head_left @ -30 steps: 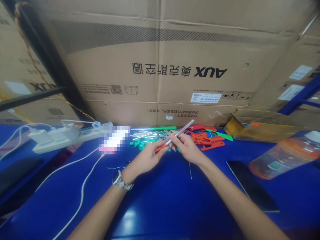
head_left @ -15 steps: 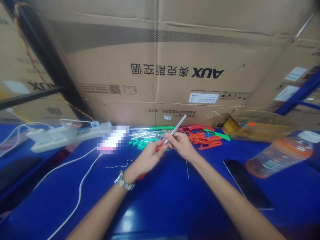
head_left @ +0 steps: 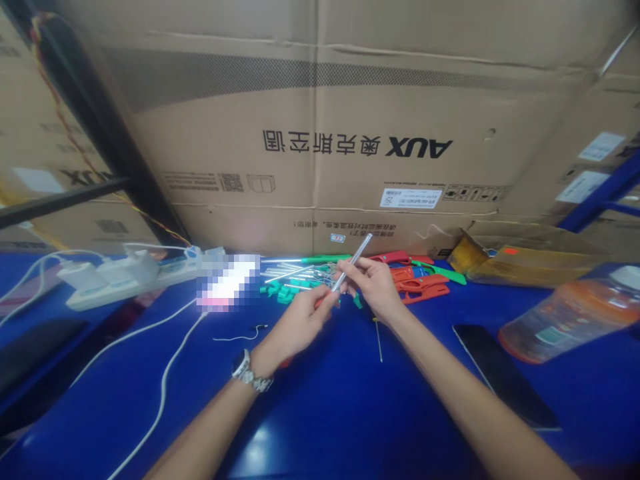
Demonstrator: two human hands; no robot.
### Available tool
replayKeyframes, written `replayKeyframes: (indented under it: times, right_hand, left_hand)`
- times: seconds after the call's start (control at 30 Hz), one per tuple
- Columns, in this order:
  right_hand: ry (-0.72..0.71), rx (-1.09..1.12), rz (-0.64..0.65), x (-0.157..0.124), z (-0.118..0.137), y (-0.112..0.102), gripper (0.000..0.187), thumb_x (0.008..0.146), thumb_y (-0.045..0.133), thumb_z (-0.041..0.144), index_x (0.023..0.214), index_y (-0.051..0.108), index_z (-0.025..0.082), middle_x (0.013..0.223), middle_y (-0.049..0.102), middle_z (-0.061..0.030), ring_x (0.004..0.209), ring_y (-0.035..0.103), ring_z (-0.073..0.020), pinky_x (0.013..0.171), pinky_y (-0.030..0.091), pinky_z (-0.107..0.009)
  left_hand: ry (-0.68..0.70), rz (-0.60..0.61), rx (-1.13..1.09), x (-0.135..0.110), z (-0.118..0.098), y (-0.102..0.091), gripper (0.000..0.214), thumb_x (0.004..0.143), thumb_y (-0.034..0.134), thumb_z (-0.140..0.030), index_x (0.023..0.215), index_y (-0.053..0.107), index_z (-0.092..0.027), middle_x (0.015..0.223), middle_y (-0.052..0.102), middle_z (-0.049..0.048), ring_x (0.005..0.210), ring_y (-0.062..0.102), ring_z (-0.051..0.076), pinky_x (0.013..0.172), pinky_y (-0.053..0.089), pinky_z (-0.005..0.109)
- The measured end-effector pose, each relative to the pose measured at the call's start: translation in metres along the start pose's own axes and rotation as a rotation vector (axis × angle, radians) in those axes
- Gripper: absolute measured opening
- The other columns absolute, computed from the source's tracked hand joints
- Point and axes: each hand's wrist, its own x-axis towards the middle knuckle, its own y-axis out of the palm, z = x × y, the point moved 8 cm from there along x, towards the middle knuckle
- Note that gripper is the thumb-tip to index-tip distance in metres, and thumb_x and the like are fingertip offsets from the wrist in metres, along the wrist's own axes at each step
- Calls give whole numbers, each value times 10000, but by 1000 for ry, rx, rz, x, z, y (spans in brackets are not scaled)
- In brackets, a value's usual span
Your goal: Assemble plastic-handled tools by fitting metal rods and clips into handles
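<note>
My left hand (head_left: 303,319), with a metal watch at its wrist, is closed around a red handle (head_left: 323,299). A bit of red also shows below that hand. A silver metal tube (head_left: 358,256) slants up and to the right from the handle. My right hand (head_left: 376,285) pinches this tube between thumb and fingers, just above the left hand. How tube and handle join is hidden by the fingers. Behind the hands lie green plastic pieces (head_left: 285,291), several thin metal rods (head_left: 287,272) and red plastic handle-shaped parts (head_left: 425,287).
A thin rod with a yellow end (head_left: 379,341) lies below my right forearm. To the right are a black phone (head_left: 505,377), an orange-tinted bottle (head_left: 565,320) and an open cardboard box (head_left: 520,257). A power strip (head_left: 135,283) with white cables stands left. Large cartons (head_left: 320,100) back the blue table.
My right hand has slid a little down the metal tube toward the left hand, and its fingers have shifted. The whole view has moved slightly.
</note>
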Motion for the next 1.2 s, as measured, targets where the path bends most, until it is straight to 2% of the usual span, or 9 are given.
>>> replayKeyframes:
  times: [0.23, 0.37, 0.47, 0.57, 0.77, 0.83, 0.93, 1.03, 1.2]
  right_hand:
    - [89, 4, 49, 1, -16, 13, 428, 671, 788, 572, 731, 731, 152, 579, 664, -20, 451, 557, -109, 432, 445, -229]
    - [129, -67, 51, -1, -23, 24, 500, 741, 698, 633, 784, 760, 139, 462, 561, 15, 388, 464, -90, 378, 325, -214]
    - [69, -112, 15, -1, -17, 33, 487, 764, 684, 624, 774, 772, 145, 431, 430, 60, 379, 333, -56, 386, 235, -215]
    - [3, -111, 34, 1, -7, 47, 454, 770, 691, 601, 756, 772, 155, 450, 372, 68, 412, 295, -60, 407, 214, -225]
    - [16, -15, 162, 8, -17, 69, 466, 908, 445, 537, 906, 745, 180, 692, 591, -3, 481, 432, -103, 432, 289, -241]
    - [10, -187, 186, 14, -31, 78, 366, 898, 454, 414, 868, 731, 177, 727, 625, -18, 534, 485, -126, 479, 344, -253]
    - [-136, -712, 265, 24, -46, 108, 164, 827, 587, 270, 845, 728, 187, 848, 688, -43, 768, 586, -183, 695, 438, -294]
    - [-254, -1089, 376, 32, -61, 146, 191, 828, 644, 290, 973, 727, 197, 1000, 671, -88, 977, 575, -244, 839, 429, -352]
    - [-331, -1291, 500, 42, -75, 176, 155, 849, 664, 301, 902, 712, 163, 1054, 638, -132, 1040, 534, -277, 887, 394, -398]
  left_hand:
    - [-170, 85, -296, 0, 12, 5, 417, 914, 485, -627, 958, 498, -212, 585, 387, -90, 364, 271, 41, 329, 254, 152]
    - [-158, 43, -284, -8, 12, -9, 466, 903, 487, -639, 911, 546, -177, 529, 449, -68, 333, 321, 58, 302, 306, 175]
    - [-137, 9, -267, -16, 12, -19, 491, 889, 519, -633, 864, 587, -148, 503, 443, -66, 325, 338, 57, 301, 314, 179]
    - [-85, 16, -280, -24, 7, -25, 442, 887, 560, -597, 830, 567, -160, 521, 437, -78, 333, 364, 47, 321, 334, 168]
    - [-11, -90, -233, -46, -4, -58, 418, 923, 529, -566, 784, 512, -172, 563, 523, -46, 364, 460, 63, 366, 404, 181]
    - [-54, -153, -294, -59, 0, -76, 411, 907, 558, -564, 783, 503, -176, 547, 444, -75, 346, 352, 32, 334, 306, 150]
    - [-173, -226, -314, -82, 13, -101, 427, 863, 610, -581, 772, 495, -180, 534, 362, -92, 364, 288, 26, 330, 242, 136]
    - [-253, -285, -289, -101, 23, -115, 470, 826, 624, -627, 755, 494, -181, 517, 331, -97, 362, 271, 30, 328, 232, 144]
    - [-296, -311, -297, -113, 30, -116, 475, 818, 619, -638, 754, 484, -188, 510, 336, -95, 352, 261, 31, 325, 219, 153]
